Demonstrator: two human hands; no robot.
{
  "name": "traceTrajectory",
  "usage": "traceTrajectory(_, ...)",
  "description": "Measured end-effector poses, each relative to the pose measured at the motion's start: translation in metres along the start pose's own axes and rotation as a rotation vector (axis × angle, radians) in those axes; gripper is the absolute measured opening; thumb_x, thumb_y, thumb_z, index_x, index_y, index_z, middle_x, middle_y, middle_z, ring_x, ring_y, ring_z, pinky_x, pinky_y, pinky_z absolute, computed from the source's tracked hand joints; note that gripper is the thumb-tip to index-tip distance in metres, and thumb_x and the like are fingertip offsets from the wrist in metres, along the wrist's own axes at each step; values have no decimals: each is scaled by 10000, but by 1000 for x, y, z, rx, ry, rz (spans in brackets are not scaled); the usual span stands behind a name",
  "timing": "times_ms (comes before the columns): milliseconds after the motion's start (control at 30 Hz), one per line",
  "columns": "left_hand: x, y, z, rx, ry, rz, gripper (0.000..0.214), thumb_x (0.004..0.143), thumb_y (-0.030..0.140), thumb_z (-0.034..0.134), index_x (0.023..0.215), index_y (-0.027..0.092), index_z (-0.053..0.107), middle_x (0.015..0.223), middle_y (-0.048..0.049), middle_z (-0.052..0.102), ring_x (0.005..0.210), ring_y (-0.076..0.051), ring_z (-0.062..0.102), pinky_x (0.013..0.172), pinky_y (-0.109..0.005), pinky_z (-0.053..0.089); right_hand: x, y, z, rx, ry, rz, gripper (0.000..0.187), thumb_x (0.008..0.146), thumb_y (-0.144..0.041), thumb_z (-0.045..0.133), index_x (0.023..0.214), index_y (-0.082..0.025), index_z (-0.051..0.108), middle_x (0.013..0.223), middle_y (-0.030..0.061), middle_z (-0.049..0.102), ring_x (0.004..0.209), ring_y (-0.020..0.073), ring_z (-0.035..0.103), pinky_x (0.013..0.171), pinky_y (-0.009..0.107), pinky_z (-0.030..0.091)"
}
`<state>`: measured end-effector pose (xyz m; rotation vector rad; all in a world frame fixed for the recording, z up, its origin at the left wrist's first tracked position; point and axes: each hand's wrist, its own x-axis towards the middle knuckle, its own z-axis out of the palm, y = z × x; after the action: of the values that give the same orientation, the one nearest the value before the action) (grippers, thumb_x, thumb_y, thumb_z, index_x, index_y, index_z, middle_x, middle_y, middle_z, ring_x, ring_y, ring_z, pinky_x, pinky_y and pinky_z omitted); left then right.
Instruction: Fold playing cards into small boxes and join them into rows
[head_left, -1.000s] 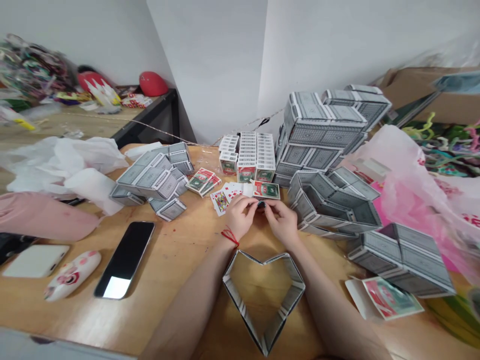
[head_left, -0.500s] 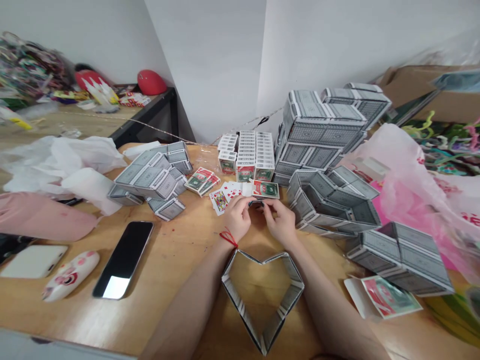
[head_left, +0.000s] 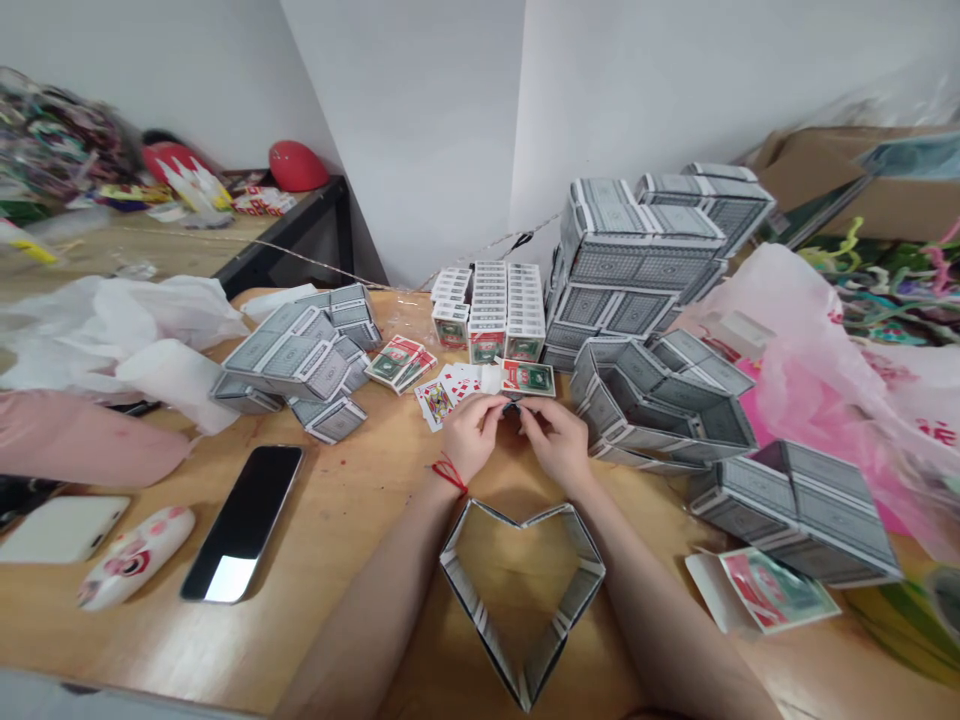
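My left hand [head_left: 471, 436] and my right hand [head_left: 553, 440] meet at the middle of the wooden table [head_left: 337, 540], fingers pinched together on a small folded card piece [head_left: 512, 407] held between them. Just beyond the fingers lie loose face-up playing cards [head_left: 448, 389] and a red and green card box [head_left: 529, 378]. A heart-shaped frame of folded cards [head_left: 523, 590] lies on the table between my forearms, close to me.
Stacked card boxes [head_left: 491, 312] stand behind the loose cards. Heart frames of folded cards are piled on the right [head_left: 660, 400] and left [head_left: 296, 355]. A black phone [head_left: 244, 522], a white power bank [head_left: 64, 530] and a pink bag [head_left: 825, 400] also lie around.
My hands stay in place; the fingers shift slightly on the small folded piece. The camera drifts a little.
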<state>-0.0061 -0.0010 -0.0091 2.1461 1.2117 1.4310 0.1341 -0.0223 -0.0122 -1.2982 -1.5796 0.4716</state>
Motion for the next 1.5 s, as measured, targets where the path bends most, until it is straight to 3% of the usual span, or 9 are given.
traceTrajectory(433, -1, 0, 1, -36, 22, 9, 119, 788, 160, 506, 806, 178, 622, 769, -34, 655, 746, -118, 600, 698, -255, 484, -3, -7, 1, -129, 59, -79, 160, 781, -267, 483, 783, -203, 631, 783, 22, 681, 594, 123, 602, 576, 235, 477)
traceTrajectory(833, -2, -1, 3, -42, 80, -78, 86, 760, 212, 562, 785, 184, 640, 768, -22, 668, 720, -113, 614, 691, -245, 489, -5, -6, 0, -255, 49, -71, 215, 765, -255, 470, 864, -178, 646, 601, 3, 639, 484, 105, 554, 517, 213, 440)
traceTrajectory(1233, -2, -5, -2, 5, 0, -59, 201, 793, 112, 449, 855, 190, 623, 827, -28, 664, 778, -118, 606, 722, -244, 476, -5, -5, 0, -260, 17, -81, 258, 730, -190, 459, 912, -165, 640, 646, 14, 654, 522, 112, 570, 555, 216, 445)
traceTrajectory(1500, -3, -10, -3, 4, -44, -43, 288, 784, 55, 388, 919, 193, 601, 900, -38, 650, 851, -129, 592, 763, -260, 469, -5, -5, -1, -198, -16, -1, 256, 743, -202, 461, 934, -175, 629, 697, 16, 671, 575, 125, 601, 592, 225, 469)
